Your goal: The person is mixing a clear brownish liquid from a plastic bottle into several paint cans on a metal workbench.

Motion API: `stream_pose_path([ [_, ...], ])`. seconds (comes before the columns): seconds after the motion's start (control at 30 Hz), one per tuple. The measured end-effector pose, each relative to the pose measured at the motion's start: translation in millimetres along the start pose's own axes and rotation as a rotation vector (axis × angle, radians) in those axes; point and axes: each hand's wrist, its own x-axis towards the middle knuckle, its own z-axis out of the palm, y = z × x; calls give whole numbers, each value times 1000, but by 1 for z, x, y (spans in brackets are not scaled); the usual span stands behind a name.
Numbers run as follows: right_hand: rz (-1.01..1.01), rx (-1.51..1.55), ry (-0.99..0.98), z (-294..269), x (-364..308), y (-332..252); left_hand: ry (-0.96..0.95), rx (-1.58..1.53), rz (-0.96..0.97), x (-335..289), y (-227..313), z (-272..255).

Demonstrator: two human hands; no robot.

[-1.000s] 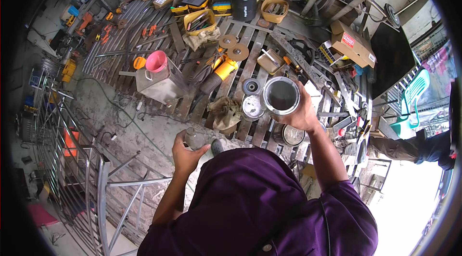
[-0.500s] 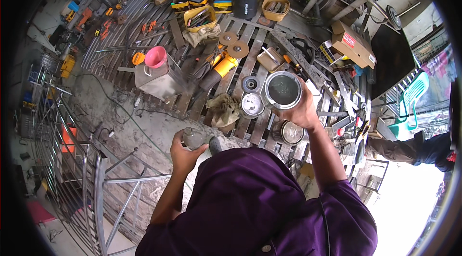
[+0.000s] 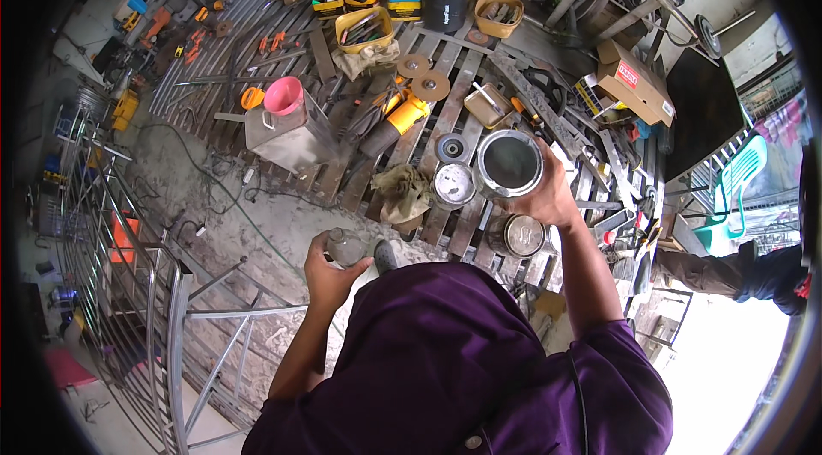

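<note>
My right hand (image 3: 550,191) is wrapped round an open paint can (image 3: 511,162), held above the slatted metal bench. Dark grey liquid or a dark inside shows within its pale rim. In my left hand (image 3: 332,277), low and in front of my body, is a small see-through bottle (image 3: 347,247); its contents cannot be made out. Just left of the can, a round white-smeared lid (image 3: 454,184) lies on the slats beside a grinding disc (image 3: 450,147). Below the can stands a closed tin (image 3: 523,236). A crumpled rag (image 3: 402,194) rests left of the lid.
Further left stands a square metal can (image 3: 287,140) with a pink funnel (image 3: 283,96) on top. A yellow angle grinder (image 3: 406,115) lies behind the rag. Metal railings (image 3: 178,327) rise at my left. Another person's leg (image 3: 702,272) shows at the right, near a green chair (image 3: 738,185).
The view has shifted slightly, so the bench things appear a little further right. Both hands keep their hold on the can and the bottle, with hardly any movement.
</note>
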Motion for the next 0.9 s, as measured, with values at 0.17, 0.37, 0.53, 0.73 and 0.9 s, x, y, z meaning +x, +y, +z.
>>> stream_pose_path([
  [0.17, 21, 32, 84, 11, 0, -4, -14, -30, -49, -3, 2, -1],
  [0.37, 12, 8, 126, 16, 5, -9, -3, -30, -70, -8, 1, -3],
  [0.53, -51, 6, 22, 10, 3, -1, 16, -33, -36, -11, -6, -4],
  [0.73, -24, -11, 41, 13, 1, -3, 16, -28, -57, -15, -1, -4],
  [0.9, 39, 40, 72, 22, 3, -2, 23, -30, -56, -19, 1, -4],
])
